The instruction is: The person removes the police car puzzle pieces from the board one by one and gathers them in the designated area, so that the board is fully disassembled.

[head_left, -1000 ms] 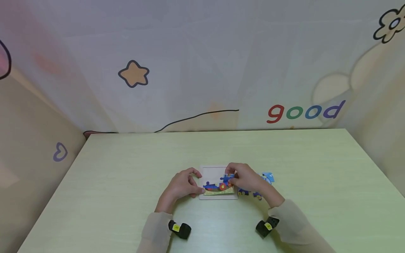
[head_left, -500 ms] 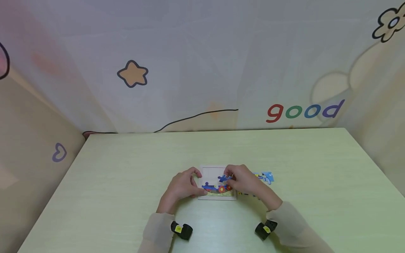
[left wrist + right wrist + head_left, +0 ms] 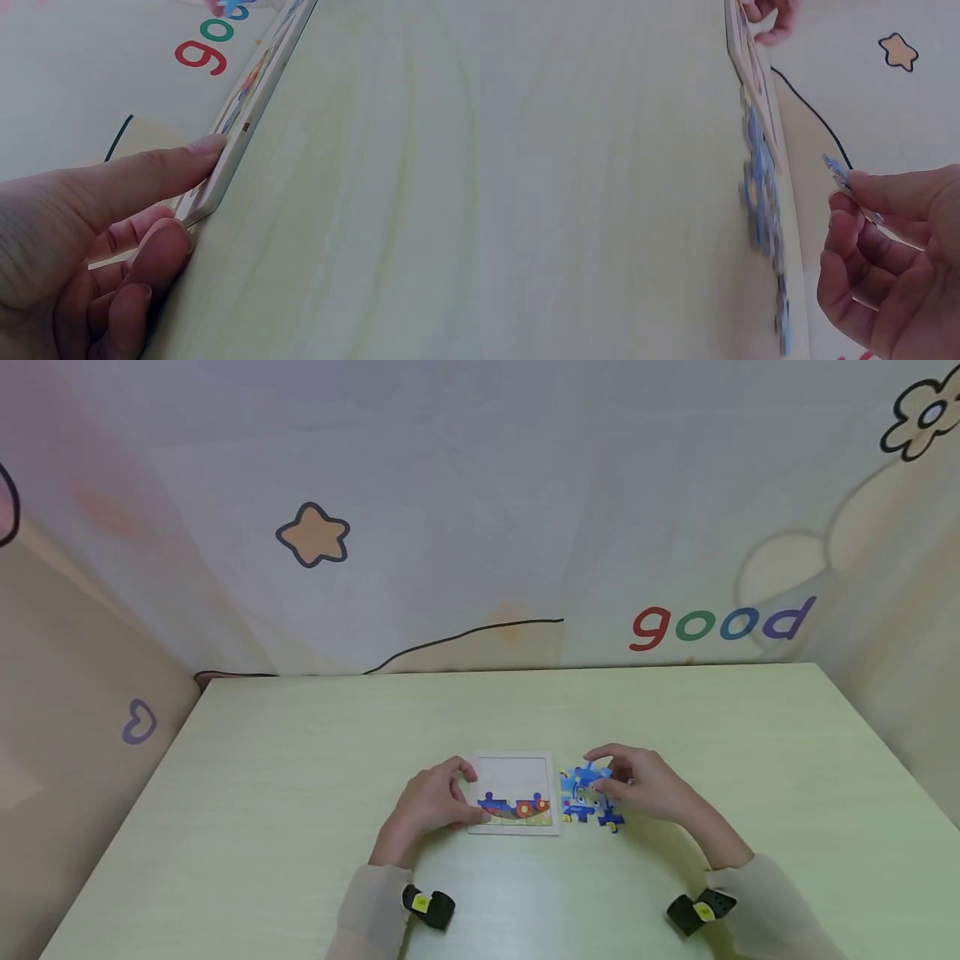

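Observation:
A white-rimmed jigsaw tray (image 3: 555, 802) lies flat in front of me. Joined puzzle pieces (image 3: 513, 808) showing a blue and red vehicle fill its lower part, and the upper part is bare. My left hand (image 3: 435, 797) holds the tray's left side, thumb on top of the rim and fingers curled at the edge. Just right of the tray, my right hand (image 3: 648, 785) pinches a thin puzzle piece (image 3: 838, 172) between thumb and fingers, raised above the loose puzzle pieces (image 3: 581, 797). These are mostly blue, and the hand partly covers them in the head view.
The pale green table (image 3: 300, 752) stretches out on both sides and behind the tray. A printed cloth backdrop (image 3: 465, 527) with a star and the word "good" rises at its far edge. Each wrist wears a small black camera.
My right hand has moved from above the tray rightward to above the loose pieces, still pinching a piece. The loose pieces show more now. My left hand has stayed on the tray.

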A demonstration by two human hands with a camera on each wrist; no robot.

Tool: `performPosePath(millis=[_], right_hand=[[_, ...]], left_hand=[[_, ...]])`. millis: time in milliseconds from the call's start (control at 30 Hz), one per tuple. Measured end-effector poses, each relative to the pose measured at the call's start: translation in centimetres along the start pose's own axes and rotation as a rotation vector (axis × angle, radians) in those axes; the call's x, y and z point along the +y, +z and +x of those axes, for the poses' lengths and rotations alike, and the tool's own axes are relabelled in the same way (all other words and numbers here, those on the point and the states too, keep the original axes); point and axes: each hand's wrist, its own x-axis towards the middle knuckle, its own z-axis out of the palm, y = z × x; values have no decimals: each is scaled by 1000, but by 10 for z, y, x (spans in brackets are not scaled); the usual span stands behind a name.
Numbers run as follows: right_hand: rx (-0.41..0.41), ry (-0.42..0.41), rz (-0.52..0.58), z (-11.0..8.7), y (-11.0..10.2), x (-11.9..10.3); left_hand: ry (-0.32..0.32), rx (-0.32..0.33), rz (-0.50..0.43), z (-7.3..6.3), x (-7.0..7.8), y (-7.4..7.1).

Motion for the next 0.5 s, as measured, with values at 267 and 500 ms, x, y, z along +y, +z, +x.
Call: performPosePath(millis=[267, 500], right_hand=[[33, 24, 17, -26, -16, 21], [-3, 46, -8, -39, -23, 34]], left_hand=[[6, 0, -6, -1, 0, -1], [5, -1, -8, 0, 0, 0]])
